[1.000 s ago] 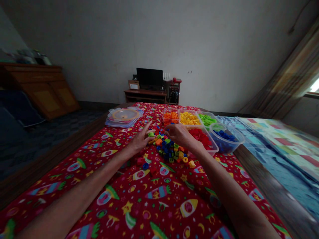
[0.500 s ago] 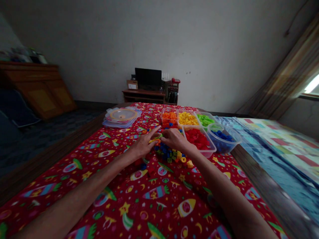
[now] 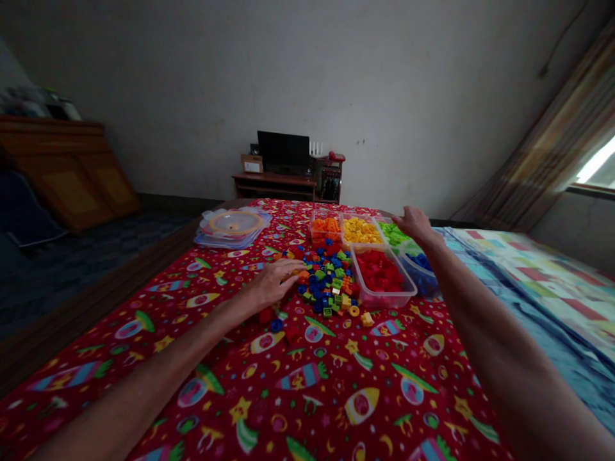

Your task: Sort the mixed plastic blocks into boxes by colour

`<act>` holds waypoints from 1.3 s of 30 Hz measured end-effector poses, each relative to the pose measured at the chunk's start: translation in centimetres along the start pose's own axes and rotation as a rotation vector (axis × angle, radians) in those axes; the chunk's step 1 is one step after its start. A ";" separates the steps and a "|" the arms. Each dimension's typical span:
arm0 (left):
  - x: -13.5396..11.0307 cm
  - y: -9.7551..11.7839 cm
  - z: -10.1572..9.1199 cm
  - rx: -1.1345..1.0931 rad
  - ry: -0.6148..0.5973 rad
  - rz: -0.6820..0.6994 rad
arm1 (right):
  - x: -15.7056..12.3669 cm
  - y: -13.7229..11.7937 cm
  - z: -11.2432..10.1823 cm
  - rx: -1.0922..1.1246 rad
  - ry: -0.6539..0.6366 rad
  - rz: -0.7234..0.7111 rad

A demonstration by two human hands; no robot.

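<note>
My left hand [image 3: 275, 282] rests at the left side of a mixed pile of plastic building blocks [image 3: 331, 272] in blue, green, yellow, orange and red. Its fingers are stretched out, with the thumb apart and nothing visibly held. Above the clear container of green blocks [image 3: 391, 232] hovers my right hand [image 3: 415, 224]. Its fingers are curled together, and whatever may be in them is hidden. A ring-shaped blue piece [image 3: 276, 325] and a red block [image 3: 266, 315] lie close to my left wrist.
Clear containers hold orange blocks [image 3: 326, 227], yellow blocks [image 3: 359, 230], red blocks [image 3: 379, 271] and blue blocks [image 3: 421, 261]. Stacked lids [image 3: 233, 225] lie at the table's far left. A red patterned cloth [image 3: 307, 410] covers the table; a bed [image 3: 542, 288] stands to the right.
My right hand has moved from the block pile up and right to the green container. My left hand has stayed beside the pile, more of which now shows.
</note>
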State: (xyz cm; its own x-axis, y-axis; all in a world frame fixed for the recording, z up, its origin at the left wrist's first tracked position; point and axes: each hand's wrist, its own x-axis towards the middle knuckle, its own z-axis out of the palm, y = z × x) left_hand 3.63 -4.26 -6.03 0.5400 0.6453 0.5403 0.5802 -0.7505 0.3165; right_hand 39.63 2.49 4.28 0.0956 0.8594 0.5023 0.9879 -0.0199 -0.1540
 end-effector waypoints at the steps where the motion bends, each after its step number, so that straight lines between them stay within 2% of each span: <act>1: -0.1 -0.2 0.5 0.001 -0.001 0.039 | -0.3 -0.2 0.2 -0.004 0.003 -0.002; 3: -0.5 -0.7 1.6 0.007 0.009 0.104 | -1.5 -1.6 0.5 0.033 0.004 -0.029; 5: -0.8 -1.0 2.2 0.016 0.023 0.134 | -3.2 -3.9 0.8 0.128 -0.017 -0.125; 8: -1.1 -1.1 2.1 0.024 0.009 0.107 | -5.7 -7.6 1.1 0.246 -0.100 -0.264; 13: -0.7 -0.2 0.9 -0.034 0.026 -0.135 | -8.8 -11.9 0.9 0.267 -0.193 -0.397; 15: -0.2 0.3 0.4 -0.158 0.059 -0.265 | -9.7 -12.7 0.7 0.289 -0.229 -0.458; 19: 0.4 1.6 -0.6 -0.541 0.089 -0.484 | -10.9 -13.7 0.8 0.430 -0.316 -0.643; 23: 0.3 2.8 -1.3 -0.741 0.048 -0.607 | -11.6 -14.5 0.9 0.514 -0.389 -0.754; 26: 0.0 2.9 -1.3 -0.716 -0.017 -0.579 | -12.0 -14.8 0.8 0.427 -0.418 -0.738; 29: 0.0 2.5 -1.1 -0.539 -0.060 -0.475 | -12.1 -14.8 1.0 0.339 -0.392 -0.729; 34: -0.1 1.4 -1.1 -0.272 0.011 -0.333 | -11.7 -14.2 1.0 0.295 -0.384 -0.648; 39: -0.7 -0.6 -0.5 -0.060 0.154 -0.243 | -11.8 -13.6 0.7 0.304 -0.433 -0.628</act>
State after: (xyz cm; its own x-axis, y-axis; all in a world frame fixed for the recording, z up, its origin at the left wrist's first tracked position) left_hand 2.67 -4.33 -6.19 0.2882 0.7816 0.5532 0.6416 -0.5865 0.4943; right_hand 24.93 -7.02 -0.18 -0.5814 0.7865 0.2083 0.7593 0.6165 -0.2084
